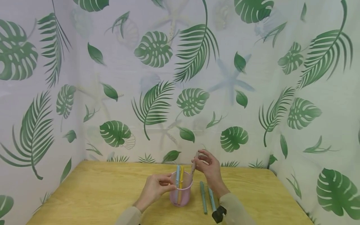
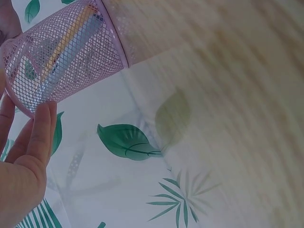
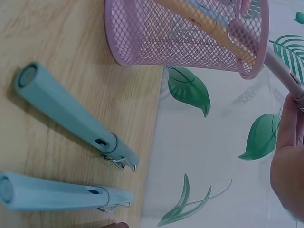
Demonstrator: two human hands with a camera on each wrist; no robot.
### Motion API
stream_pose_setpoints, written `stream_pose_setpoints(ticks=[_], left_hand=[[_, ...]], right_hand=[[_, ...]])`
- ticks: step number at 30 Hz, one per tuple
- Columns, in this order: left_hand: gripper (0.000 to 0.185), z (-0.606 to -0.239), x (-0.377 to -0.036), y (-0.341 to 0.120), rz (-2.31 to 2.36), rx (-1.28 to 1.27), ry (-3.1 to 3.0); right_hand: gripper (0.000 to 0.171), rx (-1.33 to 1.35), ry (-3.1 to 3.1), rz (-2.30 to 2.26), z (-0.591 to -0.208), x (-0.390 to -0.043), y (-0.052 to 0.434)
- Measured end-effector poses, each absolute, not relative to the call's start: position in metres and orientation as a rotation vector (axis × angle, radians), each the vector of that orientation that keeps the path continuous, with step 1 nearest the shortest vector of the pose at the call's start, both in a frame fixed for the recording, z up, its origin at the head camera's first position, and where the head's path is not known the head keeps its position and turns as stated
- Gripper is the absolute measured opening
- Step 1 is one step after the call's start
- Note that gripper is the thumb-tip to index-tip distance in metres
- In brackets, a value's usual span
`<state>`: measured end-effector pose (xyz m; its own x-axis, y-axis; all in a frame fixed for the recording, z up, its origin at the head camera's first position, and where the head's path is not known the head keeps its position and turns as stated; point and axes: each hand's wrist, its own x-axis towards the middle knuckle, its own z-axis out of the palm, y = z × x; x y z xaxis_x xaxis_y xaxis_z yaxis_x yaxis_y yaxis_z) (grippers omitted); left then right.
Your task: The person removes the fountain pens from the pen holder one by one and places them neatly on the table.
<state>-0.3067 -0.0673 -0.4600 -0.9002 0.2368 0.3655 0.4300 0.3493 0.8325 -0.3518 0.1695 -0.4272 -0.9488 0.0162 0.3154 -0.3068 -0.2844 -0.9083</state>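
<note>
A pink mesh pen cup stands on the wooden table, with a blue pen and a yellow pen upright in it. My left hand grips the cup's rim from the left; the cup fills the upper left of the left wrist view. My right hand pinches a pale pink pen whose lower end is inside the cup. Two teal pens lie on the table right of the cup, seen close as pens.
Leaf-print curtain walls close in the table at the back and on both sides. A black wrist-mounted device sits on my right sleeve. Bare wood stretches left of the cup.
</note>
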Motion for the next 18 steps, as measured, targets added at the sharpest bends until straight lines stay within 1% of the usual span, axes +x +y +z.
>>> stream_pose_setpoints(ticks=[4, 8, 15, 18], left_hand=[[0.022, -0.4599, -0.3072, -0.0676, -1.578, -0.618, -2.423], [0.023, -0.4602, -0.3085, -0.0679, -1.572, -0.622, -2.420], [0.023, -0.4605, -0.3080, -0.0683, -1.561, -0.629, -2.422], [0.022, -0.4606, -0.3078, -0.0686, -1.559, -0.628, -2.424]], right_hand=[[0.035, 0.344, -1.744, 2.322, -0.4239, -0.3514, 0.1696], [0.036, 0.355, -1.756, 2.298, -0.4227, -0.3527, 0.1700], [0.026, 0.363, -1.751, 2.303, -0.4228, -0.3537, 0.1716], [0.027, 0.340, -1.747, 2.297, -0.4220, -0.3538, 0.1722]])
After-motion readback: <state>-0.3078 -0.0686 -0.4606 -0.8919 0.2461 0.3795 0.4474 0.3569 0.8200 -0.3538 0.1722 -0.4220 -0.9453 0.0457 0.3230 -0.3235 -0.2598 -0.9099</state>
